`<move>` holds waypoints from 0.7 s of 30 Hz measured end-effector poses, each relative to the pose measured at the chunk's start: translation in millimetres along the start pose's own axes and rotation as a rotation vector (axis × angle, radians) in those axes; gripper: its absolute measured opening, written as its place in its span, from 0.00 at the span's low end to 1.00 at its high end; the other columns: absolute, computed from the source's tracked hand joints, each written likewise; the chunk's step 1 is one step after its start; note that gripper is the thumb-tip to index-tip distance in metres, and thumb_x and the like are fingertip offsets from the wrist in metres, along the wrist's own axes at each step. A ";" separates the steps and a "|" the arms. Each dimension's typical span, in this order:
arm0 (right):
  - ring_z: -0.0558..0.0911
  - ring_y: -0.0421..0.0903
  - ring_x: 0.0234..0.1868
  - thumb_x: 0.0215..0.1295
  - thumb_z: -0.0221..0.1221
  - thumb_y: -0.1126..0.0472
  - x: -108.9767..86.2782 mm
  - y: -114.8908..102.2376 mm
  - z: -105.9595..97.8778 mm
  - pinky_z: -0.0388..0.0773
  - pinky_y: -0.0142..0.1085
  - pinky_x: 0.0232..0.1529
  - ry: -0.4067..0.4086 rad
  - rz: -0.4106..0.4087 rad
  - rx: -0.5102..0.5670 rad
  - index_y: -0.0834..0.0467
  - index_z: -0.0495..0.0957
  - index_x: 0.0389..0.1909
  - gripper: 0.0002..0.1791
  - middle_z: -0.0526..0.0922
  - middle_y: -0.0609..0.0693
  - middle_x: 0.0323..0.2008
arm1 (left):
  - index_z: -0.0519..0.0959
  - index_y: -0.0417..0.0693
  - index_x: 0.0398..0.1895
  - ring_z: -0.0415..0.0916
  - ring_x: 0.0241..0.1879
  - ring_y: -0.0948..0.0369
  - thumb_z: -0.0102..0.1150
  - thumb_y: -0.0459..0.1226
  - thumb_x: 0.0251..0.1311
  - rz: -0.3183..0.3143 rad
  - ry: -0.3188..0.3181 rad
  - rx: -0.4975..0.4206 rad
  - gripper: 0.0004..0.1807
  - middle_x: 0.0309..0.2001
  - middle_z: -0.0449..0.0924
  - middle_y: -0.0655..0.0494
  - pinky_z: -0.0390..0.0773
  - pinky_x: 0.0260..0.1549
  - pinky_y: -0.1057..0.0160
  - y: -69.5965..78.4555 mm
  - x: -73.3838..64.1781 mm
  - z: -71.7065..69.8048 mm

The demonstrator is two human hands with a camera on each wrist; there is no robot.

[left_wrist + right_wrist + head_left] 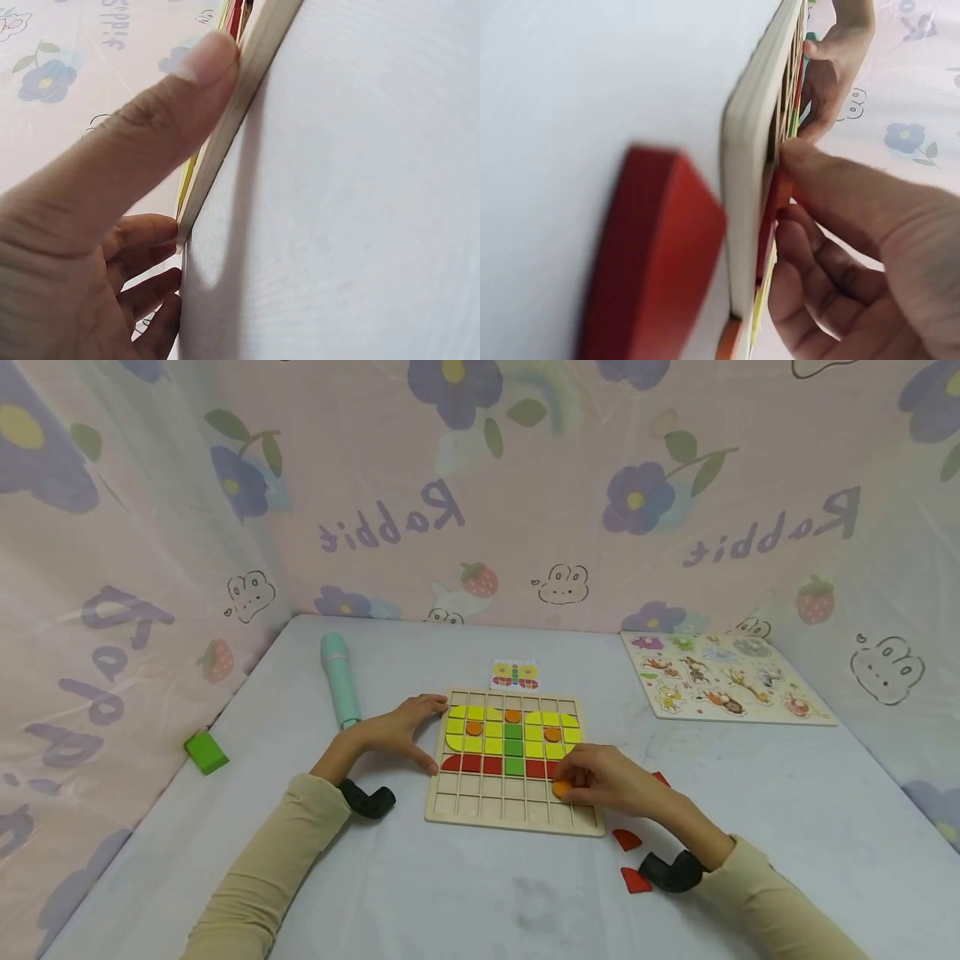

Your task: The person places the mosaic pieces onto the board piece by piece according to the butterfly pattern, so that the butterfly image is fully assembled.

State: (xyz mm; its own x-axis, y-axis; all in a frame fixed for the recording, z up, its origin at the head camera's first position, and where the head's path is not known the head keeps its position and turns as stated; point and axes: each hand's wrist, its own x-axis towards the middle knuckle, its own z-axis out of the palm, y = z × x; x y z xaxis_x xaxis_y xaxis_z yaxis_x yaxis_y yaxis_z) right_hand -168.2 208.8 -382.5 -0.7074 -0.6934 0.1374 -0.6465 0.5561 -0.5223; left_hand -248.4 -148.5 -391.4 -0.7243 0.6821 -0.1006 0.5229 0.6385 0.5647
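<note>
A wooden grid board (517,828) lies flat on the table, with yellow, red and green tiles and several orange discs set in a butterfly-like pattern. My left hand (397,729) touches its left side, thumb and fingers spread; the left wrist view has the thumb (202,67) against the board's edge. Between thumb and fingers, my right hand (611,779) pinches an orange disc (562,789) over the lower right cells, below the red row. In the right wrist view this orange disc (784,187) is partly hidden by the thumb.
Loose red pieces (627,839) lie right of the board, near the right wrist. Behind it is a small pattern card (515,675). A mint-green microphone-shaped object (341,681) and a green block (206,752) lie left; an animal puzzle board (750,719) lies back right.
</note>
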 end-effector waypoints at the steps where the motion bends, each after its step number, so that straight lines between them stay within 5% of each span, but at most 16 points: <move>1: 0.73 0.39 0.29 0.54 0.67 0.57 0.9 0.5 0.8 0.73 0.27 0.29 0.000 -0.001 -0.001 0.53 0.80 0.38 0.11 0.78 0.40 0.31 | 0.55 0.39 0.69 0.42 0.71 0.48 0.73 0.52 0.40 -0.001 0.000 -0.004 0.55 0.72 0.46 0.46 0.48 0.67 0.47 0.2 -0.1 -0.2; 17: 0.74 0.37 0.30 0.51 0.68 0.55 2.6 0.8 0.4 0.74 0.28 0.30 0.003 0.016 0.012 0.54 0.82 0.38 0.14 0.80 0.40 0.31 | 0.55 0.38 0.69 0.42 0.70 0.48 0.73 0.52 0.40 0.007 0.002 -0.008 0.55 0.72 0.47 0.46 0.49 0.66 0.46 0.6 -0.7 -1.0; 21: 0.74 0.36 0.29 0.52 0.68 0.61 -6.5 3.9 -13.3 0.74 0.28 0.29 0.069 -0.009 0.012 0.57 0.81 0.40 0.14 0.81 0.42 0.32 | 0.55 0.39 0.69 0.42 0.71 0.48 0.73 0.52 0.40 0.009 0.000 -0.007 0.55 0.72 0.46 0.46 0.49 0.67 0.46 -0.7 -0.4 -0.5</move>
State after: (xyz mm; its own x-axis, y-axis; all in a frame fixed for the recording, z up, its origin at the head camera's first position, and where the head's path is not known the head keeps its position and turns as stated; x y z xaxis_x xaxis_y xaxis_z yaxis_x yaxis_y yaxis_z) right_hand -169.9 221.5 -374.3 -0.7198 -0.6649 0.1996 -0.6498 0.5442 -0.5306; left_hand -248.7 -149.4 -391.4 -0.7200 0.6874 -0.0952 0.5257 0.6299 0.5716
